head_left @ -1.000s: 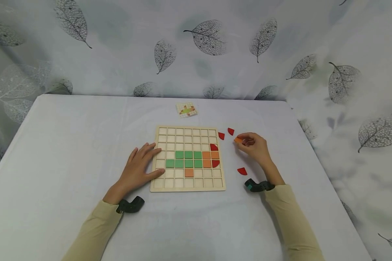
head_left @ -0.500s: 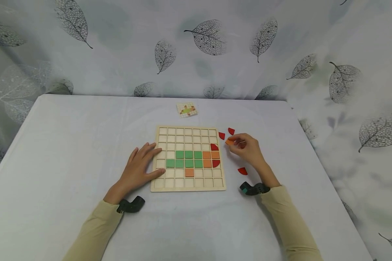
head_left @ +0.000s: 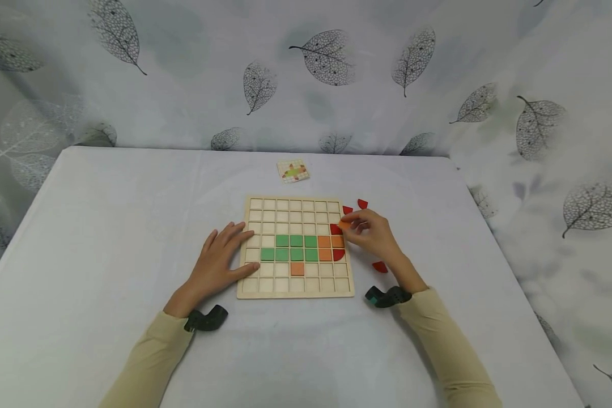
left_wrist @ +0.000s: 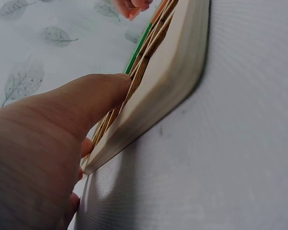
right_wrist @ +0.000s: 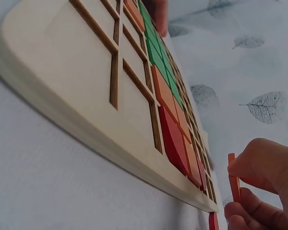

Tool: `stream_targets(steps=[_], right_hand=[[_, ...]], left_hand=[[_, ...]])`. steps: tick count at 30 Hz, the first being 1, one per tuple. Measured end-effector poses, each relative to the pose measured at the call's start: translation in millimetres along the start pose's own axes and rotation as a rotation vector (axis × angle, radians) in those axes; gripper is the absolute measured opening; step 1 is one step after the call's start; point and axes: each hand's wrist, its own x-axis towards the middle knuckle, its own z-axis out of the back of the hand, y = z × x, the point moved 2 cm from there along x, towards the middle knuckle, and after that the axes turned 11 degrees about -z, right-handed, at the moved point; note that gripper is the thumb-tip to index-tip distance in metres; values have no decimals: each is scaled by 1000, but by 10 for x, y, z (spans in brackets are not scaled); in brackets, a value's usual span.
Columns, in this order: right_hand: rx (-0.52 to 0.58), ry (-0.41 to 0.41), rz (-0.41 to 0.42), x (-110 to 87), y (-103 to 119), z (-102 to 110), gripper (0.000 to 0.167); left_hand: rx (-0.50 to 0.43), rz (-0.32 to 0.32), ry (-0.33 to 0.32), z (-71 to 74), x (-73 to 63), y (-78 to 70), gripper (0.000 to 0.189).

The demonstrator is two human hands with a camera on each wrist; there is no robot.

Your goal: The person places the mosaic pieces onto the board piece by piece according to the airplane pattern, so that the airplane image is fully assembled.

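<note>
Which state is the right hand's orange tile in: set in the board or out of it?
Out. The right hand pinches the orange tile; the right wrist view shows it apart from the board.

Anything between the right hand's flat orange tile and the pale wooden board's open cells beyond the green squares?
No obstacle visible. The right hand pinches the flat orange tile near the pale wooden board's right edge; the nearest inset red quarter-circle piece lies flat, probably low enough to clear.
</note>
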Motion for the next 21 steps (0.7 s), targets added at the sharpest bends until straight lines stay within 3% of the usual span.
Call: stream_targets(steps=[21], right_hand=[[-21, 104, 129, 102, 187, -240, 26]], left_hand=[[-5, -4, -2, 12, -3, -4, 73]])
